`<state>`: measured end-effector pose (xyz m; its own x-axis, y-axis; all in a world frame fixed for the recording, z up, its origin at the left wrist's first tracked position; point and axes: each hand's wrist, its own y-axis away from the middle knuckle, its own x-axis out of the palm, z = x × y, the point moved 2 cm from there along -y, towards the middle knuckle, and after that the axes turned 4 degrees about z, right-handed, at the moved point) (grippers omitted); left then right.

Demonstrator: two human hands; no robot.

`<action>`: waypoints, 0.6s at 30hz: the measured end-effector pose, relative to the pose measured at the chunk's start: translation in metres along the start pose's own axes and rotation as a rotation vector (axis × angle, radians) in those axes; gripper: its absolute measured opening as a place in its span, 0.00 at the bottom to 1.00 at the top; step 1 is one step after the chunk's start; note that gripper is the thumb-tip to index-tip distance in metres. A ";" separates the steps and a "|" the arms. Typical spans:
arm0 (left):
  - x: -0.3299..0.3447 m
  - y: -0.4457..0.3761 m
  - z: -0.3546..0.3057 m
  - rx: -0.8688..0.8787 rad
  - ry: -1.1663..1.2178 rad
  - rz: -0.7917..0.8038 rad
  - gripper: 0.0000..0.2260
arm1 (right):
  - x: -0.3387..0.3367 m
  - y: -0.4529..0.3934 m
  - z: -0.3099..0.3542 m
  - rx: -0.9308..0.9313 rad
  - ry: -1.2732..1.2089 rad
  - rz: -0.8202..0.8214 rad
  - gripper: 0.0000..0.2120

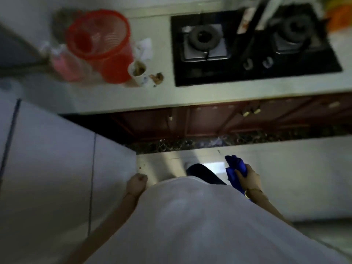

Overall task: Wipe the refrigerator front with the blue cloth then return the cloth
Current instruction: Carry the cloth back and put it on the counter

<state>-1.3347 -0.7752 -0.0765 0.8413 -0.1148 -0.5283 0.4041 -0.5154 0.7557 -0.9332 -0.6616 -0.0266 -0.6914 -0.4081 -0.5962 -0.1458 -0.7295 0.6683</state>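
The blue cloth (235, 169) hangs crumpled from my right hand (247, 178), which grips it low beside my right hip, over the pale floor. My left hand (136, 182) hangs at my left side with its fingers curled into a loose fist and nothing in it. It is close to the lower corner of the grey-white refrigerator front (47, 168), which fills the left of the view, with a dark seam running down it. The view is blurred.
A pale counter (171, 96) runs across the top, with a red mesh basket (101, 44), a pink bottle (64, 63), a stained cup (138, 72) and a black two-burner gas hob (253, 48). Dark red cabinet doors (228, 121) sit under it.
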 end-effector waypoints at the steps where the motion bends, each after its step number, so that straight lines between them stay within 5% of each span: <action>1: 0.000 -0.002 -0.020 0.046 -0.033 0.029 0.14 | 0.002 0.015 -0.024 0.074 -0.058 -0.030 0.16; 8: 0.053 -0.019 -0.148 0.313 -0.317 0.239 0.12 | 0.023 0.086 -0.133 0.471 -0.393 -0.216 0.19; 18: 0.177 0.002 -0.283 0.496 -0.619 0.352 0.13 | -0.049 0.087 -0.207 0.614 -0.688 -0.455 0.16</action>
<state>-1.0837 -0.5559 -0.0588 0.4835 -0.7045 -0.5196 -0.1678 -0.6572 0.7348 -0.7651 -0.8190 -0.0314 -0.7081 0.3807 -0.5947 -0.6981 -0.2512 0.6705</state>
